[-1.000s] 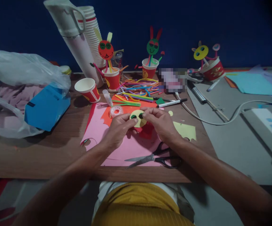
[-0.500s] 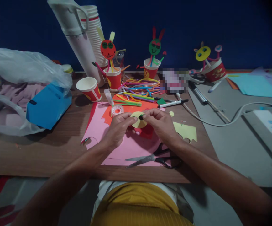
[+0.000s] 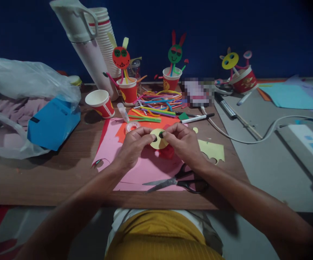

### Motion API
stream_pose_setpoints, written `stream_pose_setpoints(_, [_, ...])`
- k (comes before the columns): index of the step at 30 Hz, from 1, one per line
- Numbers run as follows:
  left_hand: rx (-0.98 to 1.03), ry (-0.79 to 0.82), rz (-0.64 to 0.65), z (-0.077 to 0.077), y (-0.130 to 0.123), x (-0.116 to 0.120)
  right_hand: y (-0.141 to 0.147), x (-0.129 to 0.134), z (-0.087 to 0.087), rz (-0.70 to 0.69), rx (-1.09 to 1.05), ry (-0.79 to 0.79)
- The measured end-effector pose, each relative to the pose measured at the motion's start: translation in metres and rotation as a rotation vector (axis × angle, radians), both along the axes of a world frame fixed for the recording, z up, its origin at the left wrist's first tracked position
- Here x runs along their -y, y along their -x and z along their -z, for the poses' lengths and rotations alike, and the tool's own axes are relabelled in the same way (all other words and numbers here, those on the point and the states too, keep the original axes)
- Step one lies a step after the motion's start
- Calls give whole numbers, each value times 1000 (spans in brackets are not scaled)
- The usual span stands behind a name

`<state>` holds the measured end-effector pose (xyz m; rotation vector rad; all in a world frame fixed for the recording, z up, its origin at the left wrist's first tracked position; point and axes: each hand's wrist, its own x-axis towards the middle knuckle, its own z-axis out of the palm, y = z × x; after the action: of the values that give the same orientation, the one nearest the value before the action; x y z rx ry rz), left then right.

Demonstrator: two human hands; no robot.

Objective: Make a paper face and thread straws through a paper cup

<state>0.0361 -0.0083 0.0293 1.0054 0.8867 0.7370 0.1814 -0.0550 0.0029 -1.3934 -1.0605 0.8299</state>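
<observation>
Between my two hands is a pale yellow paper disc (image 3: 158, 143) with two small dark round pieces on its upper half. My left hand (image 3: 135, 144) pinches its left edge, the thumb by one dark piece. With thumb and finger, my right hand (image 3: 183, 142) grips the right side at the other dark green piece (image 3: 161, 134). Below the disc, red paper (image 3: 166, 152) lies on a pink sheet (image 3: 142, 173). Black-handled scissors (image 3: 176, 182) rest partly open near the table's front edge. A roll of clear tape (image 3: 132, 126) sits beyond my left hand.
Behind are colourful pipe cleaners (image 3: 159, 101), a white marker (image 3: 197, 118), an upright paper cup (image 3: 100, 103) and cups with paper-faced figures (image 3: 120, 57). A plastic bag (image 3: 32, 79) and a tall flask (image 3: 88, 57) stand left. At right lie a cable (image 3: 243, 142) and power strip (image 3: 312, 144).
My left thumb has shifted off the left dark piece, so more of it shows on the disc. The view has moved slightly; both hands still hold the disc.
</observation>
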Motion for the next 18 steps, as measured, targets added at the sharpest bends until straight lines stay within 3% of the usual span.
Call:
stream_pose_setpoints(9, [-40, 20, 33, 4, -2, -2, 4, 5, -6, 7, 235, -97])
stream_pose_setpoints(18, [-63, 21, 46, 4, -4, 1, 6, 5, -8, 12, 291, -111])
